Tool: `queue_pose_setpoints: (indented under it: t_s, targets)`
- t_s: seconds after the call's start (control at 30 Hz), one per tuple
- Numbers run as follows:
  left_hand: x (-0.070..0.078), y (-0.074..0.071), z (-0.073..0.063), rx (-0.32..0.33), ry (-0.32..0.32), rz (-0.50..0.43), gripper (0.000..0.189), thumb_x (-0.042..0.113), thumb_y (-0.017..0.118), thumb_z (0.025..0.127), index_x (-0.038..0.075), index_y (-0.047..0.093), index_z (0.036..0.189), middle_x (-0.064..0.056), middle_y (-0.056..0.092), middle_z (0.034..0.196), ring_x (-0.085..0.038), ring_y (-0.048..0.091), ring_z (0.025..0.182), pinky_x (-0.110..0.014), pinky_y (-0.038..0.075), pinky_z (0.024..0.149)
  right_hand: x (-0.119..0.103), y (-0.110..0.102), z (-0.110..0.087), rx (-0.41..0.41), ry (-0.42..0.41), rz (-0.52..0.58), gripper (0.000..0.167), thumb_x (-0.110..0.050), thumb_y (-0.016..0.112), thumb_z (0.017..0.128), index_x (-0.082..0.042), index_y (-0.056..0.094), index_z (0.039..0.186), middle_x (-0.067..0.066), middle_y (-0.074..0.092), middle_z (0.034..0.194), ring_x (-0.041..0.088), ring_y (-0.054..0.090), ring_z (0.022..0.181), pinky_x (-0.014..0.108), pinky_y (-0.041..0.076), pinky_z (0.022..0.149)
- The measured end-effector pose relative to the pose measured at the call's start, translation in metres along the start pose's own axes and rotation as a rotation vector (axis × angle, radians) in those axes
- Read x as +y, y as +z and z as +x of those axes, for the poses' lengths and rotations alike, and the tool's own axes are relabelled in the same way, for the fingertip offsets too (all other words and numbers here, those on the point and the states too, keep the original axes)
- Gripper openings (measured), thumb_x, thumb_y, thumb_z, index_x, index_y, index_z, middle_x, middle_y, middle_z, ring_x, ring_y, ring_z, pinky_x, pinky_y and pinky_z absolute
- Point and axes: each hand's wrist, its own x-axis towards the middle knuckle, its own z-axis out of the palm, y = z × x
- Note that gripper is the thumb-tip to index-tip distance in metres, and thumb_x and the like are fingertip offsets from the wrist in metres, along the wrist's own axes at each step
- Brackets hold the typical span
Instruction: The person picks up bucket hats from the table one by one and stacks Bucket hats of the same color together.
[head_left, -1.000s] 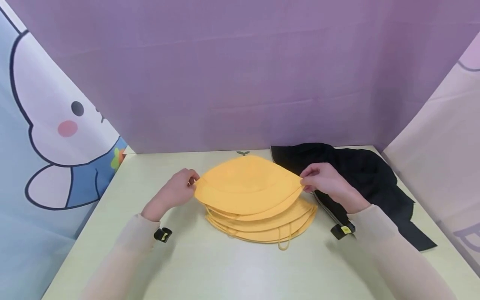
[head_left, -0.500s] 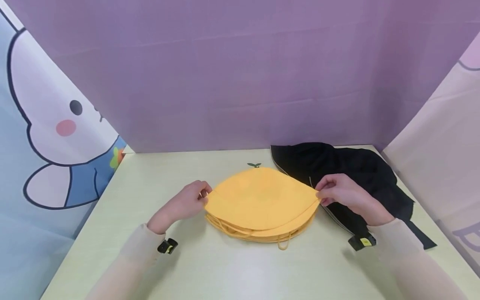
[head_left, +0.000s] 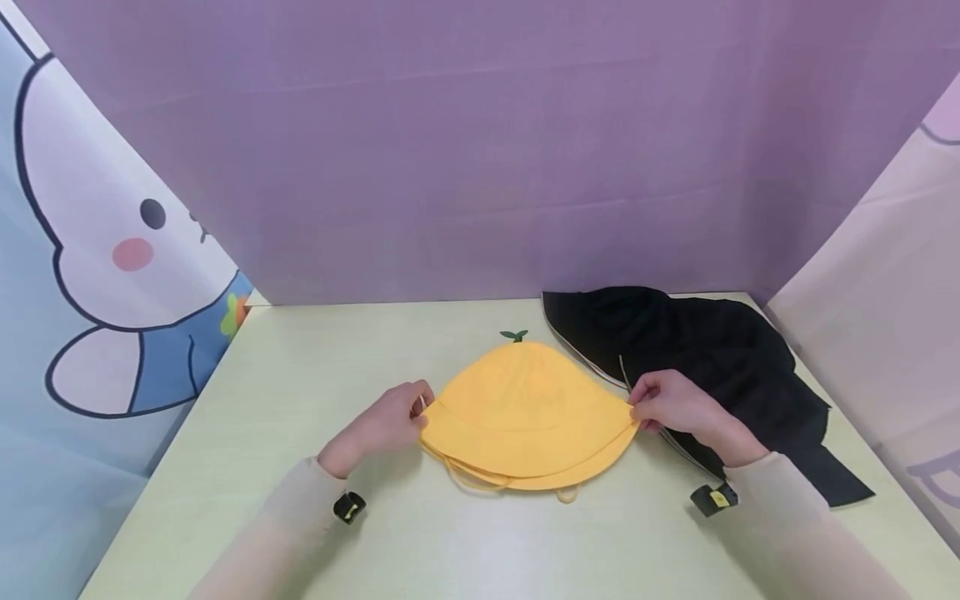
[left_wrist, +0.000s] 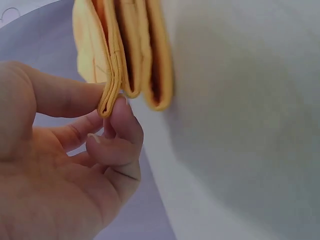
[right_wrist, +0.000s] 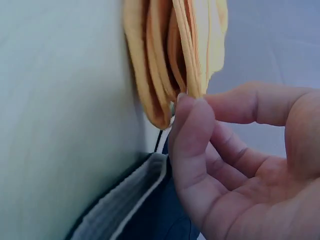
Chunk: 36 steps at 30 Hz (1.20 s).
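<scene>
A flattened yellow sun hat (head_left: 525, 400) with a green sprout on its crown lies over other yellow hats on the table. My left hand (head_left: 390, 414) pinches the left corner of its brim. At the opposite corner my right hand (head_left: 673, 406) pinches the brim between thumb and fingers. In the left wrist view, folded brims of further yellow hats (left_wrist: 159, 65) sit beside the pinched one, outside my grip. More yellow folds (right_wrist: 137, 55) show beneath the held brim in the right wrist view. Thin yellow cords hang out at the front edge.
Black hats (head_left: 720, 358) lie flattened in a pile at the back right, partly behind my right hand. A purple cloth wall (head_left: 480, 150) rises at the table's back edge. Printed cloth panels (head_left: 97, 250) stand along both sides.
Both hands have brought the held hat down and to the right, toward me, onto the hats below. It now covers most of them. The black hats have stayed put.
</scene>
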Motion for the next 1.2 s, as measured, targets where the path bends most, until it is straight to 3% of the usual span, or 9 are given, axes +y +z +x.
queue_pose_setpoints:
  t_s: [0.13, 0.3, 0.43, 0.53, 0.67, 0.77, 0.87, 1.0, 1.2]
  targets:
    - [0.0, 0.006, 0.003, -0.006, -0.046, 0.011, 0.017, -0.006, 0.061, 0.092, 0.005, 0.058, 0.104, -0.006, 0.052, 0.086, -0.02, 0.049, 0.076, -0.034, 0.043, 0.065, -0.001, 0.007, 0.002, 0.043, 0.022, -0.106, 0.01, 0.003, 0.068, 0.081, 0.003, 0.062, 0.088, 0.007, 0.063, 0.073, 0.022, 0.06, 0.061, 0.034, 0.053, 0.057]
    - [0.006, 0.009, 0.007, -0.001, -0.07, 0.057, 0.015, -0.003, 0.062, 0.092, 0.005, 0.058, 0.105, -0.006, 0.052, 0.089, -0.02, 0.051, 0.078, -0.034, 0.044, 0.066, -0.01, 0.011, 0.002, 0.092, 0.045, -0.353, 0.009, -0.001, 0.068, 0.079, -0.003, 0.061, 0.084, 0.006, 0.057, 0.075, 0.021, 0.054, 0.063, 0.032, 0.046, 0.058]
    - [0.013, 0.007, 0.006, 0.027, -0.062, 0.127, 0.025, 0.0, 0.062, 0.09, 0.006, 0.059, 0.114, -0.005, 0.054, 0.1, -0.021, 0.053, 0.086, -0.036, 0.046, 0.072, -0.02, 0.015, -0.001, 0.118, 0.027, -0.522, 0.011, -0.005, 0.068, 0.08, -0.003, 0.063, 0.09, 0.007, 0.056, 0.081, 0.022, 0.052, 0.07, 0.033, 0.043, 0.062]
    - [0.021, 0.005, 0.006, 0.089, 0.007, 0.172, 0.035, 0.001, 0.061, 0.087, 0.006, 0.06, 0.122, -0.006, 0.056, 0.11, -0.023, 0.053, 0.098, -0.038, 0.048, 0.078, -0.03, 0.022, -0.002, 0.159, -0.037, -0.583, 0.021, -0.008, 0.067, 0.082, -0.001, 0.066, 0.102, 0.009, 0.057, 0.089, 0.024, 0.053, 0.076, 0.037, 0.046, 0.066]
    - [0.041, 0.011, 0.01, 0.144, 0.166, 0.23, 0.037, 0.01, 0.066, 0.089, 0.003, 0.062, 0.125, -0.011, 0.058, 0.115, -0.029, 0.053, 0.105, -0.042, 0.049, 0.085, -0.043, 0.038, -0.002, 0.192, -0.164, -0.62, 0.034, -0.014, 0.072, 0.085, 0.0, 0.067, 0.115, 0.012, 0.059, 0.101, 0.028, 0.055, 0.09, 0.044, 0.051, 0.076]
    - [0.059, 0.021, 0.016, 0.103, 0.25, 0.355, 0.045, 0.031, 0.07, 0.094, 0.006, 0.062, 0.13, -0.013, 0.057, 0.12, -0.033, 0.053, 0.107, -0.045, 0.048, 0.085, -0.052, 0.052, 0.0, 0.157, -0.214, -0.668, 0.043, -0.024, 0.078, 0.085, -0.001, 0.067, 0.12, 0.011, 0.058, 0.107, 0.029, 0.053, 0.096, 0.044, 0.051, 0.08]
    - [0.074, 0.033, 0.022, 0.013, 0.263, 0.497, 0.063, 0.054, 0.066, 0.094, 0.014, 0.059, 0.141, -0.013, 0.054, 0.129, -0.033, 0.05, 0.112, -0.047, 0.047, 0.085, -0.058, 0.063, 0.002, 0.119, -0.222, -0.723, 0.047, -0.03, 0.08, 0.084, -0.004, 0.068, 0.122, 0.009, 0.057, 0.107, 0.028, 0.049, 0.096, 0.04, 0.047, 0.077]
    - [0.085, 0.046, 0.026, -0.095, 0.176, 0.573, 0.077, 0.065, 0.064, 0.09, 0.021, 0.05, 0.151, -0.01, 0.05, 0.137, -0.031, 0.047, 0.118, -0.051, 0.044, 0.091, -0.06, 0.071, 0.004, 0.103, -0.199, -0.754, 0.045, -0.032, 0.081, 0.084, -0.007, 0.069, 0.12, 0.007, 0.056, 0.105, 0.026, 0.047, 0.093, 0.037, 0.043, 0.075]
    - [0.089, 0.051, 0.031, -0.137, 0.091, 0.607, 0.079, 0.066, 0.069, 0.085, 0.024, 0.051, 0.15, -0.004, 0.053, 0.128, -0.026, 0.049, 0.111, -0.049, 0.043, 0.091, -0.055, 0.077, 0.006, 0.11, -0.221, -0.797, 0.041, -0.032, 0.079, 0.086, -0.009, 0.071, 0.119, 0.006, 0.054, 0.103, 0.025, 0.046, 0.093, 0.04, 0.042, 0.077]
